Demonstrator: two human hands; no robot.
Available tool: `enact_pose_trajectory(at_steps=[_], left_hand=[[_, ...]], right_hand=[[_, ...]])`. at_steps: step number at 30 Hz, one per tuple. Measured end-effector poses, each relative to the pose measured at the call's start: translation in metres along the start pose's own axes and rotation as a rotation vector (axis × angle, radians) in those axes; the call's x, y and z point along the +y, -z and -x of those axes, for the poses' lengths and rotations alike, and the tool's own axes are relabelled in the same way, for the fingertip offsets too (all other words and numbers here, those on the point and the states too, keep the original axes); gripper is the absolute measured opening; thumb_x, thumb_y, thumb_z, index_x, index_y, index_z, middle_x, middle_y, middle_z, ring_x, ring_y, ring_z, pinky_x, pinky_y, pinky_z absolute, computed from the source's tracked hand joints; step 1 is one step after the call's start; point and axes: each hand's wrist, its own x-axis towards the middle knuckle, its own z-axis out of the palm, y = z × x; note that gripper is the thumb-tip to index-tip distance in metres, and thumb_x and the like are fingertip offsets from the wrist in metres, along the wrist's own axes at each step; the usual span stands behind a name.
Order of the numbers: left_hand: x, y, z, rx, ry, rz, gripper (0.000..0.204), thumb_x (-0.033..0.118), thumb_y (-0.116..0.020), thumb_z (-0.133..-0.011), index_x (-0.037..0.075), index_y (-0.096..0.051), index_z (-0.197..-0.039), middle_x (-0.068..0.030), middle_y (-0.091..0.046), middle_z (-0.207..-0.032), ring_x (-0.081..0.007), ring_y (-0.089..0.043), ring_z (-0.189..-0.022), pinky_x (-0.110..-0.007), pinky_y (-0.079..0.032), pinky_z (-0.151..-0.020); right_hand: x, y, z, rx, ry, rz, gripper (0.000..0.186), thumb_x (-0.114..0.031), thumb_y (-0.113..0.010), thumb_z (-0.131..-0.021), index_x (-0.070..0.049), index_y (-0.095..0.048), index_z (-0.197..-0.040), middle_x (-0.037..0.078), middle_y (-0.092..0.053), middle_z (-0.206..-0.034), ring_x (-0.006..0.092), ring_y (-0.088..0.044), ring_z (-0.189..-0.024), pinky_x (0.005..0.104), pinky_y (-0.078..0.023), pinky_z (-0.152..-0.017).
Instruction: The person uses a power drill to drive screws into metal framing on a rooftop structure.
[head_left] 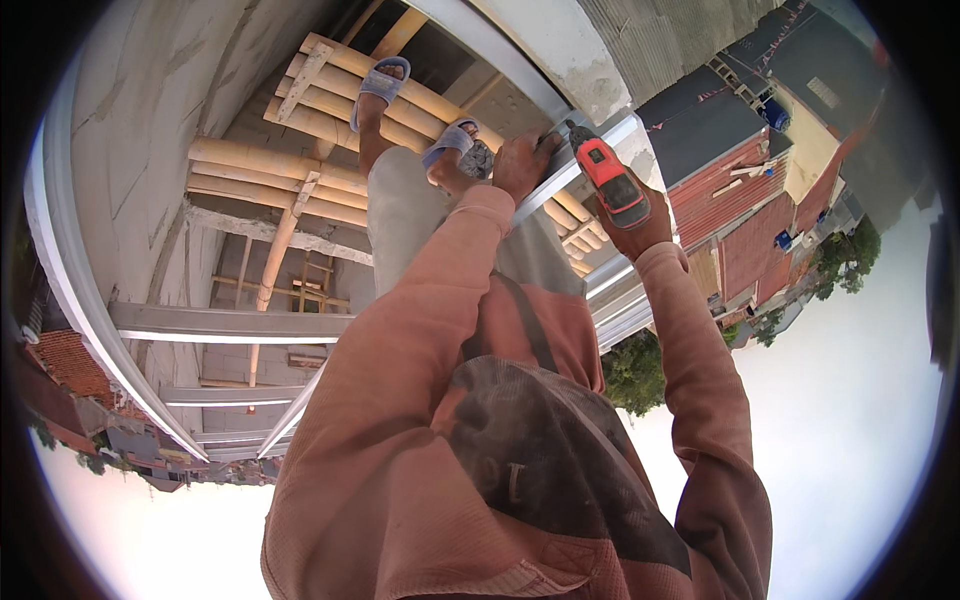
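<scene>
My right hand (642,222) is wrapped round a red and black cordless drill (606,178). The drill's dark nose reaches the corner where silver metal channels meet. Just left of it, my left hand (520,166) grips the edge of a silver metal channel (550,188), its fingers bent and partly hidden. Whether a screw sits at the drill's tip is too small to tell. Below my hands, my feet in blue-grey slippers (450,140) stand on bamboo poles (420,105).
Bamboo scaffolding (275,240) spans a deep opening beside a grey block wall (150,130). Metal beams (230,322) cross the opening at the left. Beyond the edge at the right are rusty red roofs (735,235), trees (635,370) and a corrugated sheet (680,40).
</scene>
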Motion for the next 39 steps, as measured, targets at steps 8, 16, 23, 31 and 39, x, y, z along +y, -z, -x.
enact_pose_trajectory(at_steps=[8,16,23,31,39], left_hand=[[-0.003,-0.002,-0.002,-0.018,0.01,-0.02,0.048,0.047,-0.061,-0.099,0.003,-0.07,-0.113,-0.0254,-0.073,-0.1,-0.0449,-0.07,-0.098,-0.051,-0.053,-0.087],[-0.008,-0.002,-0.003,-0.019,0.027,0.003,0.047,0.049,-0.06,-0.098,0.005,-0.07,-0.113,-0.0234,-0.074,-0.1,-0.0451,-0.069,-0.097,-0.05,-0.053,-0.086],[-0.006,-0.003,0.0,-0.016,-0.006,0.013,0.048,0.048,-0.061,-0.098,0.002,-0.07,-0.109,-0.0255,-0.073,-0.101,-0.0455,-0.069,-0.097,-0.05,-0.053,-0.086],[-0.004,-0.001,-0.004,-0.025,-0.036,0.002,0.048,0.048,-0.061,-0.099,0.003,-0.072,-0.112,-0.0263,-0.073,-0.103,-0.046,-0.07,-0.098,-0.05,-0.054,-0.088],[-0.001,0.0,-0.001,-0.028,-0.014,-0.003,0.05,0.049,-0.061,-0.099,0.004,-0.071,-0.114,-0.0276,-0.073,-0.1,-0.0461,-0.07,-0.098,-0.051,-0.053,-0.09]], right_hand=[[-0.012,0.013,0.003,-0.051,0.008,0.065,0.057,-0.037,-0.074,-0.083,-0.023,-0.058,-0.136,0.019,-0.075,-0.103,0.0457,-0.07,-0.098,0.0538,-0.057,-0.085],[-0.01,0.011,0.004,0.0,0.087,0.113,0.057,-0.032,-0.077,-0.084,-0.017,-0.059,-0.136,0.02,-0.074,-0.098,0.0447,-0.069,-0.094,0.0488,-0.058,-0.08],[0.004,0.012,0.0,0.012,0.137,0.057,0.054,-0.025,-0.077,-0.084,-0.013,-0.059,-0.134,0.019,-0.074,-0.098,0.0441,-0.069,-0.093,0.0475,-0.058,-0.079],[0.015,0.002,-0.006,-0.007,0.077,0.018,0.063,-0.035,-0.075,-0.083,-0.028,-0.056,-0.143,0.022,-0.074,-0.102,0.0468,-0.069,-0.098,0.0529,-0.057,-0.085],[0.007,-0.009,0.001,0.03,0.027,-0.018,0.049,-0.039,-0.072,-0.088,-0.018,-0.064,-0.131,0.021,-0.075,-0.103,0.045,-0.069,-0.099,0.0497,-0.059,-0.083]])
